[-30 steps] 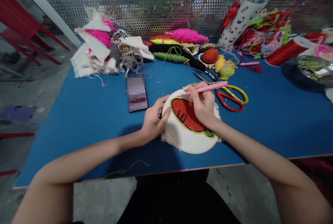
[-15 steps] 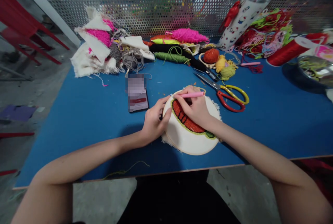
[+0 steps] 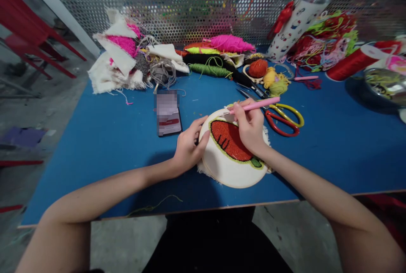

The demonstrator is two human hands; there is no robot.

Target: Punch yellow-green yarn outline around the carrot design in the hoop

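Observation:
My left hand (image 3: 189,144) grips the left rim of an embroidery hoop (image 3: 236,176), thumb on top of the white cloth and fingers round the edge. The hoop lies tilted over the table's front part. Stitched on its cloth is an orange-red carrot (image 3: 230,140) with black lines, a yellow-green outline and a green top. In my right hand (image 3: 251,127) is a pink punch needle (image 3: 261,103), pinched near its lower end. Its thin metal tip points left, close to the cloth near the hoop's upper edge; whether it touches is too fine to tell.
Scissors (image 3: 283,121) with red and yellow handles lie just right of the hoop. A phone (image 3: 168,114) rests to the left. Along the back are cloth scraps (image 3: 116,70), yarn bundles (image 3: 231,44), a tumbler (image 3: 293,25), a red thread spool (image 3: 349,65) and a metal bowl (image 3: 383,85).
My right hand has shifted right, and the punch needle's tip has come up into sight off the cloth's upper left, its handle now slanting up to the right. My left hand stays put.

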